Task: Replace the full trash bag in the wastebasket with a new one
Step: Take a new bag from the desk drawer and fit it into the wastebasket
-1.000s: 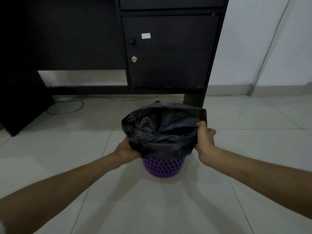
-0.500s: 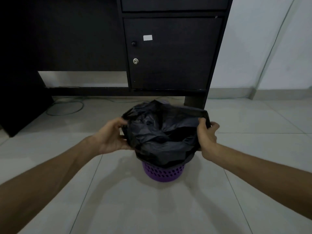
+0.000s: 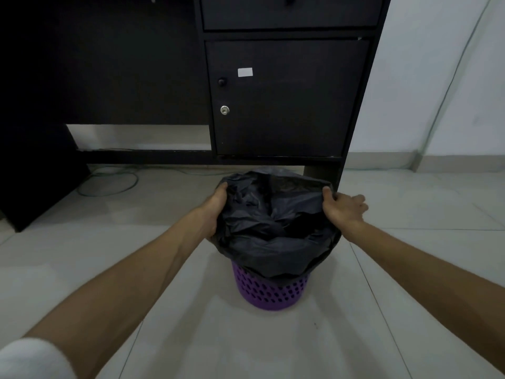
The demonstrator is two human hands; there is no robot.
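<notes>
Pale tiled floor [image 3: 136, 269], dark cabinet [image 3: 284, 99] behind, loose cable [image 3: 109, 184] at left near the wall. Purple perforated basket [image 3: 269, 292] standing upright on the floor, just in front of the cabinet foot. Black bag [image 3: 273, 228] seated in the basket, mouth spread wide, edge folded outward and draped down over the upper wall, only the lower band of purple left showing. Crumpled black film visible inside the mouth; contents below it not discernible, so full bag or fresh liner cannot be told with certainty. Judged from the loose, airy fit and turned-over edge: most likely a liner being fitted, with seating nearly done. Remaining, on that reading: edge to be pulled down evenly all round, film to be pressed into the basket. On the other reading: bag yet to be lifted out, nothing of the swap done. No second bag in view. Left hand [image 3: 216, 212] laid flat along the left side of the bag, fingers curled over the far edge, grip partly closed on the film. Right hand [image 3: 343, 207] at the right rim, thumb hooked on the edge, fingers spread and extended outward, grip largely open, touching but not clamping the bag.
</notes>
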